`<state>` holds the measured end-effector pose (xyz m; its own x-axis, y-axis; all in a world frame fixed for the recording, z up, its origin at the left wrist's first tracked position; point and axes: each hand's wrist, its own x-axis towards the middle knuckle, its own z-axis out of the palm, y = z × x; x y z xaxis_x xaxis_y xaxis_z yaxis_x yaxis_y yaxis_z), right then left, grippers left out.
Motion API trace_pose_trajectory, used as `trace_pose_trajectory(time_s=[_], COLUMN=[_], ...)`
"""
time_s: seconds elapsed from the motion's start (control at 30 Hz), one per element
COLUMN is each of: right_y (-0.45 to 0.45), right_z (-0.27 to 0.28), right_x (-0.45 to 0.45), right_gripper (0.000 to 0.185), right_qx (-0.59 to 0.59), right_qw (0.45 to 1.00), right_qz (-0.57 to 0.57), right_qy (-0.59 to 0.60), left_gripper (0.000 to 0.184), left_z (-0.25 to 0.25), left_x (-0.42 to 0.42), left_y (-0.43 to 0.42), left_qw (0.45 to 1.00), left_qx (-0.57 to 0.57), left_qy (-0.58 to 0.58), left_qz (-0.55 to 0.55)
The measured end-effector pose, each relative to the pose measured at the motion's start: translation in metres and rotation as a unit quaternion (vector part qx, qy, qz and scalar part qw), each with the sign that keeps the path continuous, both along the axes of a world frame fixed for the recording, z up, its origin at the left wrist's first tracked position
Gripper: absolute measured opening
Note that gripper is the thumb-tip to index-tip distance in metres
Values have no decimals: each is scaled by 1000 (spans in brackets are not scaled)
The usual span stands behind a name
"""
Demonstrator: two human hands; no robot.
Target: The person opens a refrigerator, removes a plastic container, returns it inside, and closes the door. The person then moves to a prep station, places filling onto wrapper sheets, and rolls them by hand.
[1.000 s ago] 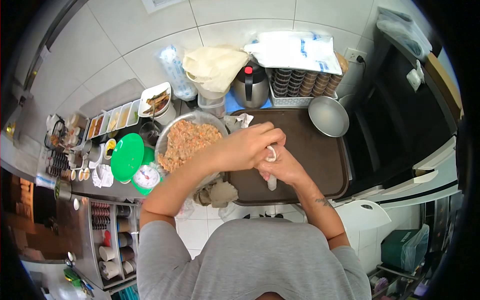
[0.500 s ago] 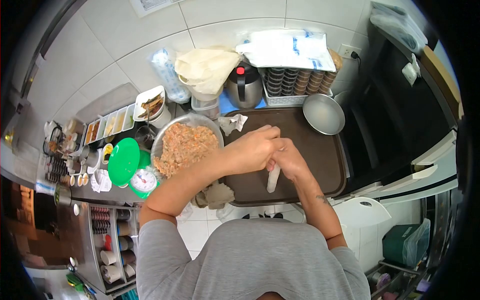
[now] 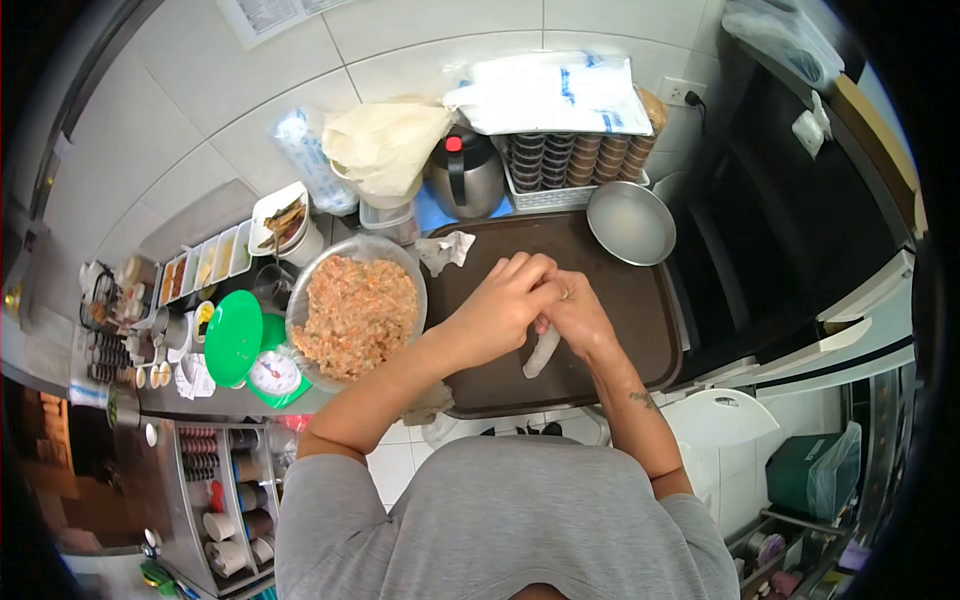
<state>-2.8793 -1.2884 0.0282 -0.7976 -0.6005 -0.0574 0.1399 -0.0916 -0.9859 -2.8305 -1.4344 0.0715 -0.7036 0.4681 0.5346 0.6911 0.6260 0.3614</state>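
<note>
Over the brown tray (image 3: 630, 330), my left hand (image 3: 510, 300) and my right hand (image 3: 575, 310) meet, fingers closed together. From beneath my right hand a pale, whitish, translucent tube-like casing (image 3: 541, 355) hangs down toward the tray's near side. The fingers of my left hand pinch at the top of my right fist, where what they hold is too small to tell. Left of the tray is a metal bowl (image 3: 422, 290) filled with an orange-pink minced mixture (image 3: 355, 315).
A round metal pan (image 3: 631, 223) lies at the tray's far right corner. Crumpled paper (image 3: 445, 251) is at its far left. Beyond stand a steel jug (image 3: 467, 175) and stacked containers (image 3: 570, 160). A green scale (image 3: 274, 374) stands left of the bowl.
The view has shifted, moving the background left. The white loop seen above my right hand a second ago is no longer visible; my hands are still together.
</note>
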Motion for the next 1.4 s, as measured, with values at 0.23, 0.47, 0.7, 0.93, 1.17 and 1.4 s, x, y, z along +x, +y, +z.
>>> trace_pose_trajectory(time_s=[0.23, 0.47, 0.7, 0.93, 1.17, 1.4], right_y=[23, 45, 64, 52, 26, 21], right_z=[6, 9, 11, 7, 15, -42], right_x=[-6, 0, -4, -14, -15, -17], right_gripper=[23, 32, 37, 18, 21, 31], right_qx=[-9, 36, 87, 24, -154, -329], right_qw=[999, 989, 972, 975, 981, 920], right_qz=[-44, -135, -195, -201, -113, -189], right_qy=[14, 54, 100, 93, 20, -99], left_gripper=[33, 31, 26, 38, 36, 39], left_z=[-4, -81, -76, -6, 7, -108], left_x=[-45, -160, -174, -59, -32, -9], left_y=[7, 65, 73, 52, 11, -15], left_qw=[939, 980, 995, 993, 962, 908], left_qx=[222, -190, -33, 84, 226, 125], left_qy=[-261, -43, -95, 3, -148, -399], left_qz=[-31, 39, 5, -79, -47, -31])
